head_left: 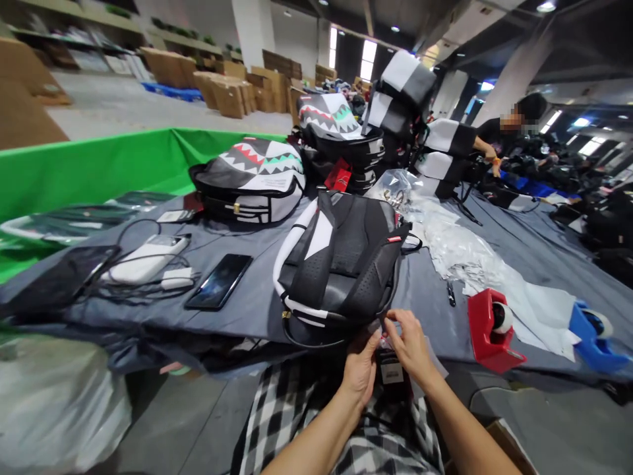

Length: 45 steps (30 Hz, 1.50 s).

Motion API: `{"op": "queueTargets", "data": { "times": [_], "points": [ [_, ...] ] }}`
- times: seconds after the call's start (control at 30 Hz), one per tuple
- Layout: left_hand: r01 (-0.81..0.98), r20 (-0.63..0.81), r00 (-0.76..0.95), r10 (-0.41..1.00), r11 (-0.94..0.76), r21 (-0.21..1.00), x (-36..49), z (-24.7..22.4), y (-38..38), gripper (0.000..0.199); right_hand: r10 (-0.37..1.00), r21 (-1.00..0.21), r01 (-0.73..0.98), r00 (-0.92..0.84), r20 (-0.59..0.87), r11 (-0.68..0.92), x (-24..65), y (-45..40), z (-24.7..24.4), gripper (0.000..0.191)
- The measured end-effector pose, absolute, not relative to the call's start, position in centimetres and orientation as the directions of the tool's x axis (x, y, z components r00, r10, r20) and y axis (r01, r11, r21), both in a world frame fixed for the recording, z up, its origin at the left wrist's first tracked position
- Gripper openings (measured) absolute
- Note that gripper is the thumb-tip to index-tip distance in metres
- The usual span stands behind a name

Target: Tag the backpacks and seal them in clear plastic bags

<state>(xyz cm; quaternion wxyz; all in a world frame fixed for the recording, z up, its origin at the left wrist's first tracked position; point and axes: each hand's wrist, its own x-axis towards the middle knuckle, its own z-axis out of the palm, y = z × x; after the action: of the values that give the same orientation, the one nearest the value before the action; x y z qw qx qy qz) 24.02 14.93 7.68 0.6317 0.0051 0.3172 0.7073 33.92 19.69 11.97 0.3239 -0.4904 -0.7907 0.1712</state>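
Note:
A black and white backpack [346, 264] lies in front of me with its padded shoulder straps facing up. At its lower right corner, by the table's front edge, my left hand [362, 373] and my right hand [411, 346] meet with fingertips pinched. Between them is a small reddish bit, too small to make out. Just below the fingers hangs a dark hang tag [392, 373] with a white label; both hands seem closed on its upper end. How it joins the backpack is hidden.
A phone [220, 282], a white power bank [148, 258] and cables lie left. Right are a red tape dispenser [487, 330], a blue tape dispenser [593, 336] and crumpled clear plastic [459, 254]. Behind are a shark-mouth backpack [252, 178], stacked backpacks [395, 112] and a person [514, 135].

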Motion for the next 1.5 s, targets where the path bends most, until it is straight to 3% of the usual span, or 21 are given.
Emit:
{"op": "queueTargets", "data": {
  "times": [0.1,0.17,0.3,0.37,0.6,0.8,0.87,1.0,1.17,1.23,1.3,1.4,1.5],
  "points": [
    [-0.869,-0.459,-0.17,0.872,0.087,0.486,23.9,7.7,14.8,0.053,0.88,-0.545,0.739,-0.134,0.456,0.395,39.1,19.4,13.4,0.031],
    [-0.841,-0.477,-0.191,0.858,0.108,0.53,23.9,7.7,14.6,0.053,0.868,-0.582,0.762,0.054,0.494,0.284,44.3,19.3,14.3,0.036],
    [-0.821,-0.506,-0.248,0.826,0.098,0.562,23.8,7.6,14.8,0.045,0.797,-0.69,0.724,0.425,0.43,-0.014,54.2,18.5,15.2,0.051],
    [-0.822,-0.533,-0.256,0.806,0.108,0.559,23.8,7.8,15.0,0.037,0.764,-0.724,0.682,0.522,0.379,-0.107,57.2,18.0,14.8,0.058],
    [-0.8,-0.613,-0.283,0.738,0.17,0.575,23.6,9.8,14.8,0.012,0.819,-0.825,0.548,0.533,0.213,-0.142,57.7,19.5,12.7,0.063],
    [-0.775,-0.585,-0.323,0.744,0.147,0.614,23.7,9.7,14.9,0.013,0.75,-0.84,0.534,0.595,0.288,-0.101,56.3,18.4,13.4,0.051],
    [-0.763,-0.569,-0.333,0.752,0.14,0.631,23.7,9.5,14.9,0.016,0.735,-0.908,0.414,0.634,0.239,-0.061,55.6,16.9,12.9,0.045],
    [-0.744,-0.546,-0.343,0.764,0.134,0.655,23.6,9.5,15.1,0.023,0.736,-0.999,-0.052,0.677,-0.026,0.013,53.1,15.4,10.4,0.049],
    [-0.719,-0.495,-0.367,0.788,0.097,0.688,23.8,9.0,15.0,0.036,0.882,-0.971,-0.234,0.444,-0.157,-0.055,45.9,15.4,8.9,0.048],
    [-0.713,-0.485,-0.347,0.803,0.11,0.692,24.0,8.6,14.9,0.043,0.959,-0.956,-0.261,0.207,-0.193,-0.136,42.4,14.8,9.9,0.044],
    [-0.707,-0.463,-0.331,0.822,0.109,0.699,24.1,8.3,14.8,0.048,0.987,-0.975,-0.167,-0.087,-0.134,-0.147,39.8,14.6,11.7,0.042],
    [-0.676,-0.384,-0.364,0.848,0.044,0.736,24.3,8.0,14.9,0.05,0.886,-0.985,0.126,-0.461,0.05,0.121,37.4,16.2,14.4,0.038],
    [-0.638,-0.304,-0.393,0.868,-0.02,0.77,24.2,7.9,15.0,0.052,0.734,-0.877,0.293,-0.673,0.093,0.38,35.7,19.3,15.7,0.034]
  ]
}}
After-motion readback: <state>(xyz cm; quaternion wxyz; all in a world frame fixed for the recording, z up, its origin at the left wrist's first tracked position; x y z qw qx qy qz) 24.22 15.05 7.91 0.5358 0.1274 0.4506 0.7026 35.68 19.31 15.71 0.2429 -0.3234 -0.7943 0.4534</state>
